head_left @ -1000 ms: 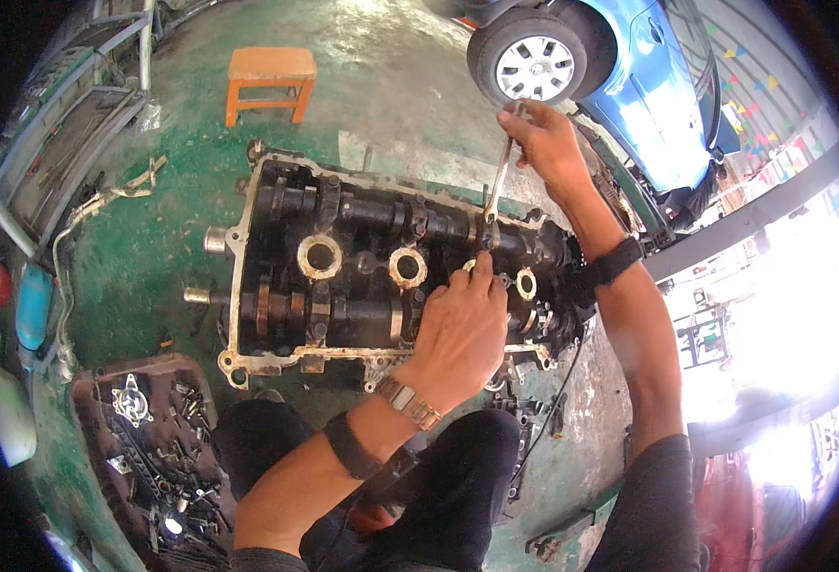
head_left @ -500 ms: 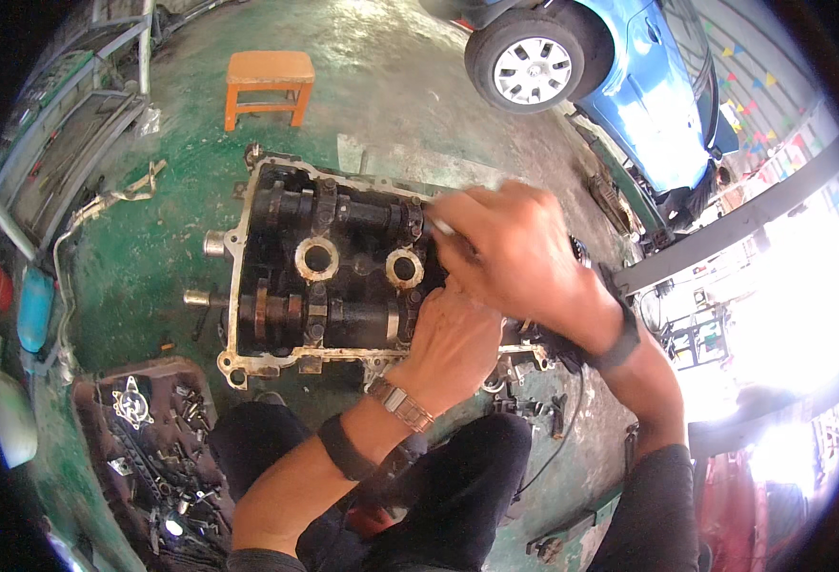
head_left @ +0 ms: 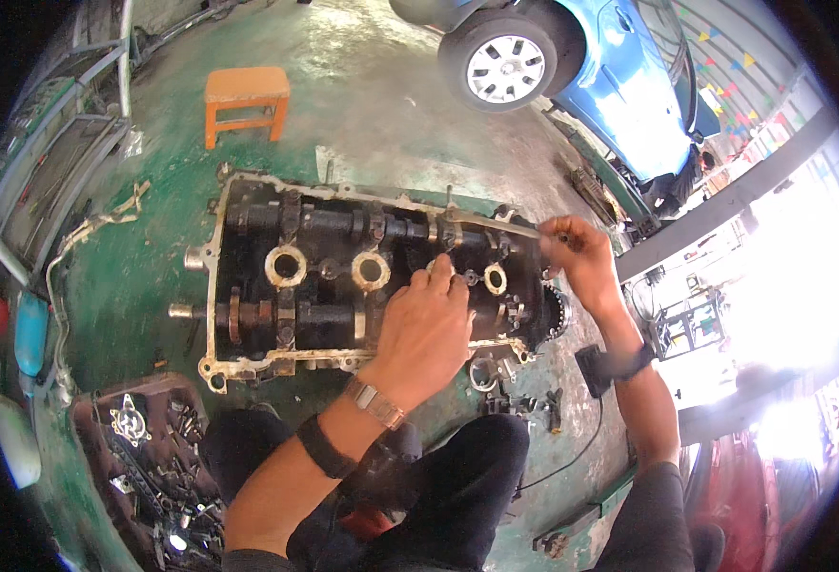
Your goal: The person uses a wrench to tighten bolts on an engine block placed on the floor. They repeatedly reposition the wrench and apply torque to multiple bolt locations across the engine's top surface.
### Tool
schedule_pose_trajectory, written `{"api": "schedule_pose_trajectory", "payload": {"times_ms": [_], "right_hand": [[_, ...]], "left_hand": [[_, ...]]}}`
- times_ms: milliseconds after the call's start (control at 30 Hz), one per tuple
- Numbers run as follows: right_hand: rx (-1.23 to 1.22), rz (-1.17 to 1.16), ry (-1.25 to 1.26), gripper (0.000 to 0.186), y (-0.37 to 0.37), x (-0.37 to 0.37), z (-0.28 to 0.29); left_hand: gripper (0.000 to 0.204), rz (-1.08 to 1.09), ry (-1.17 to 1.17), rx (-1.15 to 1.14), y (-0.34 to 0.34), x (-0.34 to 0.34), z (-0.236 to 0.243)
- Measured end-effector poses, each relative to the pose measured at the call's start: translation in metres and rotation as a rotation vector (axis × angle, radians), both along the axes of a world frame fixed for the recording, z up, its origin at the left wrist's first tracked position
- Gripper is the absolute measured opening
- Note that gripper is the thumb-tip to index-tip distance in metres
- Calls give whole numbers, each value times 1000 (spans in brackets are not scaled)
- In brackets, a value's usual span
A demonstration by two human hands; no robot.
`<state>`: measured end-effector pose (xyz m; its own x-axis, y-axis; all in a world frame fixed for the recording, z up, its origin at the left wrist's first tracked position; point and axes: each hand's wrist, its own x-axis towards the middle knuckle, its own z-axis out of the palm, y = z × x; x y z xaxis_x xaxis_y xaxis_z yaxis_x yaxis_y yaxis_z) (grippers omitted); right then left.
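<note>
The cylinder head (head_left: 329, 195), dark and oily inside with a pale metal rim, lies across the floor in front of my knees. My left hand (head_left: 429, 324) reaches over its middle, fingers slightly apart and fingertips down by a camshaft cap; what lies under them is hidden. At the far right end, my right hand (head_left: 581, 255) is closed round the end of a slim metal wrench (head_left: 505, 227). The wrench stretches left along the far camshaft; its other end is hard to make out. Round plug-hole rings (head_left: 286, 266) show along the centre.
A parts tray (head_left: 95, 419) full of loose metal pieces sits at the lower left. Small dark parts (head_left: 524, 405) lie near my right knee, beside a cable. An orange stool (head_left: 246, 91) stands beyond the cylinder head, and a blue car (head_left: 619, 86) is at the far right.
My right hand has moved right, away from my left hand, to the far right end of the cylinder head. The wrench shows more fully. The view has shifted slightly.
</note>
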<state>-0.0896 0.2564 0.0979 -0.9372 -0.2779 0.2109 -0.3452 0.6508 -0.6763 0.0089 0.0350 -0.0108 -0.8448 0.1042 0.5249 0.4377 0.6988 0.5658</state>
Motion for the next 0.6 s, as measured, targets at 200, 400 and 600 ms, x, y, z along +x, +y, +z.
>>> {"api": "schedule_pose_trajectory", "payload": {"times_ms": [200,400,600], "right_hand": [[-172,-73,-30,30,-34,-58,16],[-247,25,18,36,-90,-77,24],[-89,246,230,20,-134,-41,27]], "left_hand": [[38,-24,-21,18,-2,1,3],[39,-22,-14,-3,0,-1,2],[39,-17,-19,-4,-1,0,2]]}}
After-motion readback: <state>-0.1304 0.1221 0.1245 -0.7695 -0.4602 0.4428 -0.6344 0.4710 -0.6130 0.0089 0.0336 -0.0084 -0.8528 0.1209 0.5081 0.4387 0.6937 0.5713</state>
